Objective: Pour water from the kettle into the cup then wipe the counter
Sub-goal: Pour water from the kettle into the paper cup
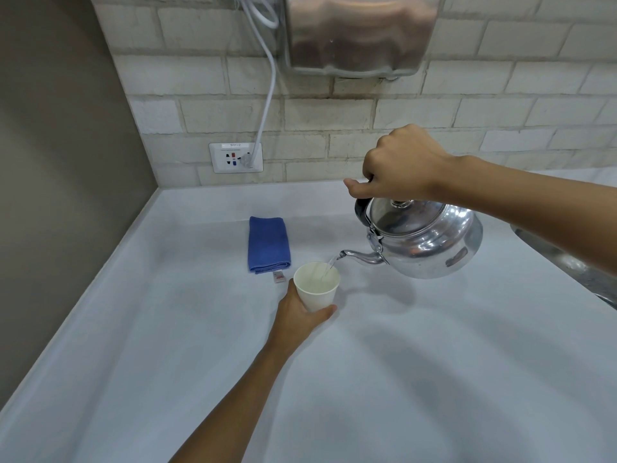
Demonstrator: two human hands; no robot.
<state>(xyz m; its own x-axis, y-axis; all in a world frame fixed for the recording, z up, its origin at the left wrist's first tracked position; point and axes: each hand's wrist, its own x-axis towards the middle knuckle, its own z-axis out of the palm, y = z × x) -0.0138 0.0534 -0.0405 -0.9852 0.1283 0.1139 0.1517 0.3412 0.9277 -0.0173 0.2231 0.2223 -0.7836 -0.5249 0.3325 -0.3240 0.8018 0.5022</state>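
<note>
Leftmost, folded blue cloth [269, 243] lies flat on counter [167, 329]. Left hand [298, 317] fingers wrap white cup [317, 286], standing on counter. Right hand [397, 167] grips handle of tilted kettle [424, 240]; water streams from spout into cup.

Silver kettle [430, 242], white cup [317, 289], blue cloth [268, 243], pale grey counter [400, 379], whitish brick-patterned wall [334, 121]

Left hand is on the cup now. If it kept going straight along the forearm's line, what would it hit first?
Past the cup that the left hand holds, the line runs up and slightly right toward the kettle's spout, probably the first thing met. The blue cloth lies left of that line. Depth is hard to judge.
</note>
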